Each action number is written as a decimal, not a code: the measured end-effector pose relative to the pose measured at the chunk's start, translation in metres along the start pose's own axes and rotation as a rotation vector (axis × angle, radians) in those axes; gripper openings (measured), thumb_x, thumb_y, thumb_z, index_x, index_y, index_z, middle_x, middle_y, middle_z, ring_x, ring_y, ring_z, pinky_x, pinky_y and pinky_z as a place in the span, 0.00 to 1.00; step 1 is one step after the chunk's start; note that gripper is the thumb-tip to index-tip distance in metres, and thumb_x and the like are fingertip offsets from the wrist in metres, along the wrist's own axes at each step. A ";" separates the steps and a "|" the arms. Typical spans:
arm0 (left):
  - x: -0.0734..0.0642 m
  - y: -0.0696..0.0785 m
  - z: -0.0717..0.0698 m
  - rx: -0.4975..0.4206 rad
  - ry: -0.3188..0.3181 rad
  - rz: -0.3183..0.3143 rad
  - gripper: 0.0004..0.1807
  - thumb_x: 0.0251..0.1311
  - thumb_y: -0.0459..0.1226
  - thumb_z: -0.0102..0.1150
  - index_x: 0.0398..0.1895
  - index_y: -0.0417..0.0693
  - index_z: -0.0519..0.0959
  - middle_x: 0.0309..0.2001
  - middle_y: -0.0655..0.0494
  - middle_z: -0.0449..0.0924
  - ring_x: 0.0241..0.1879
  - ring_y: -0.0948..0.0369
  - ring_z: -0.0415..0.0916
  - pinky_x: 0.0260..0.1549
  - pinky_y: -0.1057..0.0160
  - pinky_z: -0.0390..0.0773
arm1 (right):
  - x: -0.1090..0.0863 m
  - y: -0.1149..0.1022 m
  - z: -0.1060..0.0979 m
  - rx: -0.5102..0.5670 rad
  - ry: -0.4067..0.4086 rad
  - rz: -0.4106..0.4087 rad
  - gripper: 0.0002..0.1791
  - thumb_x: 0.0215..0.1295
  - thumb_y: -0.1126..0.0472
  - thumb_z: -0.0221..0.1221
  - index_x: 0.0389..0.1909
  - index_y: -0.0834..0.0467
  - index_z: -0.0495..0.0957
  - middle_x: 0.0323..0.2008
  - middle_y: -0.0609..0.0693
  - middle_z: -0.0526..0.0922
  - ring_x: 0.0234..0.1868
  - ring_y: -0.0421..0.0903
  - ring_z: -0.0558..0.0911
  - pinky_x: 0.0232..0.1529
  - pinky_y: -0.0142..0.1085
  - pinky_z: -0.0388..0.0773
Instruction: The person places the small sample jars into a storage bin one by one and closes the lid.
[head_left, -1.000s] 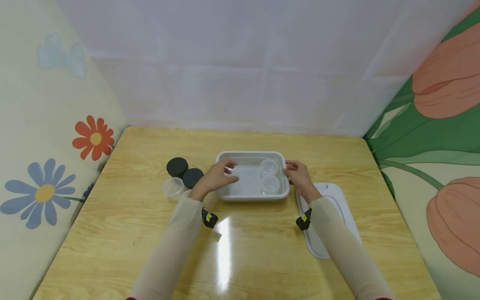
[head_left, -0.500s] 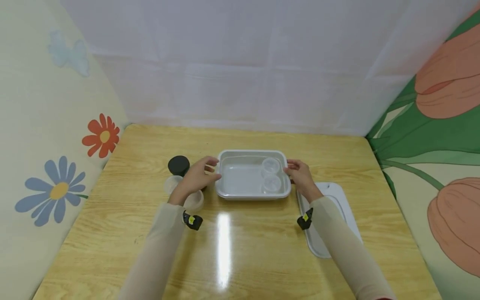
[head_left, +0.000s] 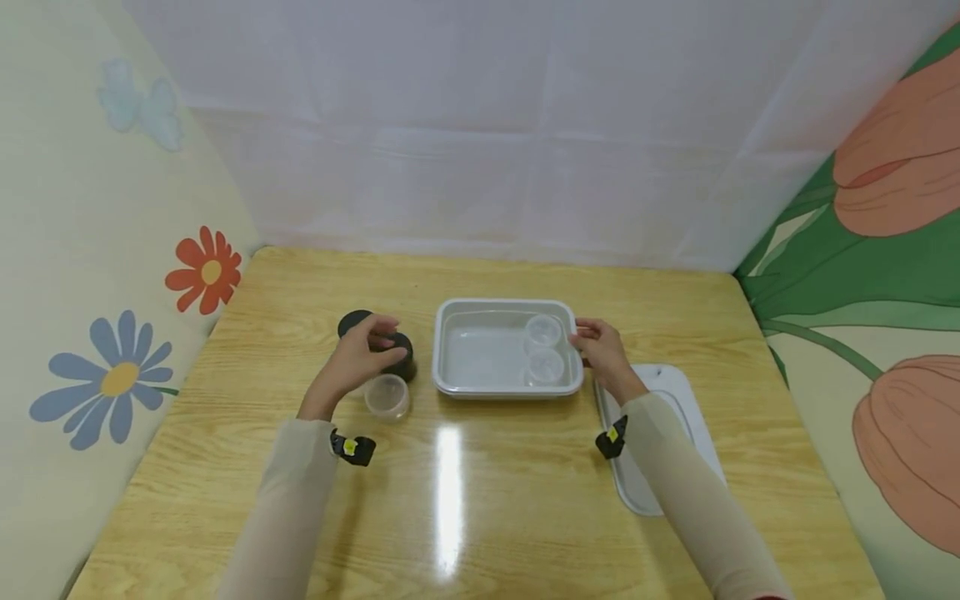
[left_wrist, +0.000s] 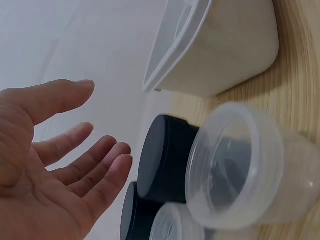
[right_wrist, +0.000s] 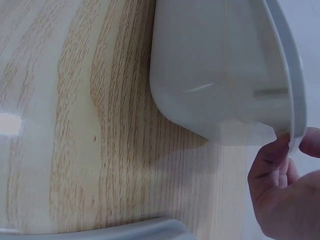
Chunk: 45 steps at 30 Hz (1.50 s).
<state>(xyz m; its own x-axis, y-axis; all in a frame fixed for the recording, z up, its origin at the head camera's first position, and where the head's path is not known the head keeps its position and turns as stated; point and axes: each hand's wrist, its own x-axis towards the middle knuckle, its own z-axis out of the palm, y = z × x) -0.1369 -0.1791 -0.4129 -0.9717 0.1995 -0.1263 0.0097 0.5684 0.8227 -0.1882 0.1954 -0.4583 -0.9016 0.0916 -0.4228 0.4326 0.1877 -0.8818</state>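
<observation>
A white rectangular plastic box (head_left: 480,354) stands on the wooden table, with two clear round cups (head_left: 543,365) inside its right end. My right hand (head_left: 604,354) pinches the box's right rim between thumb and fingers, as the right wrist view (right_wrist: 287,185) also shows. My left hand (head_left: 351,362) hovers with relaxed, parted fingers above the group at the left and holds nothing. Below it are two black round containers (left_wrist: 167,157) and a clear cup (head_left: 387,397). Another clear cup (left_wrist: 175,224) is mostly hidden under the hand in the head view.
A white lid (head_left: 675,417) lies flat on the table right of the box, partly under the right forearm. A pale cloth (head_left: 480,133) hangs behind the table. Painted panels with flowers (head_left: 116,381) border both sides.
My left hand has moved left from over the box to above the black containers and clear cups. The right hand has stayed at the box's right rim.
</observation>
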 end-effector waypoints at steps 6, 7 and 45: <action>-0.012 -0.007 -0.016 -0.033 0.039 -0.037 0.28 0.64 0.37 0.57 0.64 0.36 0.63 0.61 0.36 0.67 0.56 0.43 0.70 0.52 0.49 0.74 | -0.001 -0.001 0.000 0.014 0.000 -0.019 0.25 0.66 0.68 0.54 0.64 0.63 0.66 0.40 0.46 0.71 0.32 0.34 0.72 0.26 0.26 0.75; -0.014 -0.009 -0.018 -0.036 0.042 -0.044 0.29 0.64 0.38 0.57 0.64 0.36 0.62 0.61 0.36 0.67 0.56 0.43 0.70 0.52 0.49 0.73 | -0.001 -0.001 0.000 0.015 0.003 -0.019 0.25 0.66 0.69 0.54 0.64 0.62 0.66 0.40 0.46 0.70 0.32 0.34 0.72 0.26 0.26 0.75; -0.045 -0.078 -0.025 -0.102 0.069 -0.225 0.46 0.57 0.41 0.65 0.72 0.37 0.49 0.69 0.32 0.52 0.65 0.36 0.56 0.58 0.39 0.66 | 0.001 0.003 -0.002 0.027 -0.014 -0.025 0.24 0.66 0.68 0.54 0.64 0.63 0.66 0.38 0.45 0.70 0.28 0.33 0.73 0.25 0.25 0.75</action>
<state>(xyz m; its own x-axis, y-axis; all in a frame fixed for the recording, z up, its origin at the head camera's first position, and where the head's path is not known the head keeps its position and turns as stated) -0.0993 -0.2523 -0.4574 -0.9606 0.0206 -0.2773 -0.2288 0.5082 0.8303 -0.1876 0.1974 -0.4604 -0.9120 0.0736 -0.4034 0.4101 0.1634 -0.8973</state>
